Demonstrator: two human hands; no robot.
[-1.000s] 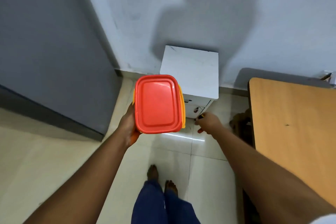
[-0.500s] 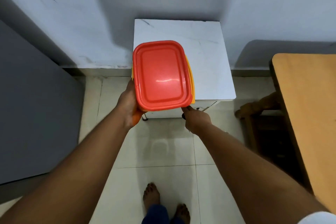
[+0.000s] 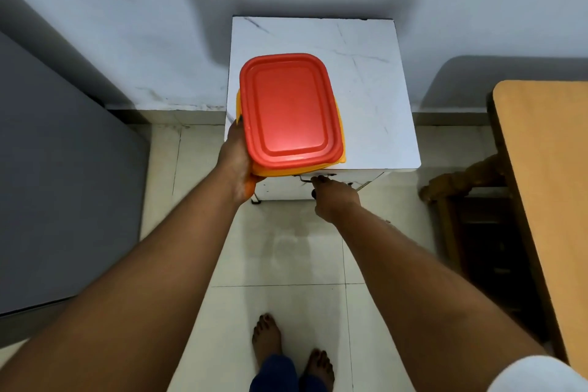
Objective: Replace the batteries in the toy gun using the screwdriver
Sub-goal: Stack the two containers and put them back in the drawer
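While the floor point(image 3: 280, 251) is pale glossy tile, the wall point(image 3: 159, 25) behind is light grey and scuffed near its base, with a dark grey panel point(image 3: 63, 175) at the left. One small white cabinet point(image 3: 366, 79) with a marble-veined top stands against the wall, and one orange-topped bench point(image 3: 547, 175) runs along the right edge, a carved wooden chair point(image 3: 461, 181) tucked under it. There is one container point(image 3: 291, 111), yellow with a red lid; the left hand point(image 3: 235, 159) grasps it from beneath, above the cabinet's front left corner. The right hand point(image 3: 334, 197) reaches the cabinet's front, fingertips at a small metal handle point(image 3: 304, 180); whether it grips is unclear. Two bare feet point(image 3: 292, 350) stand below. No toy gun, screwdriver or batteries show.
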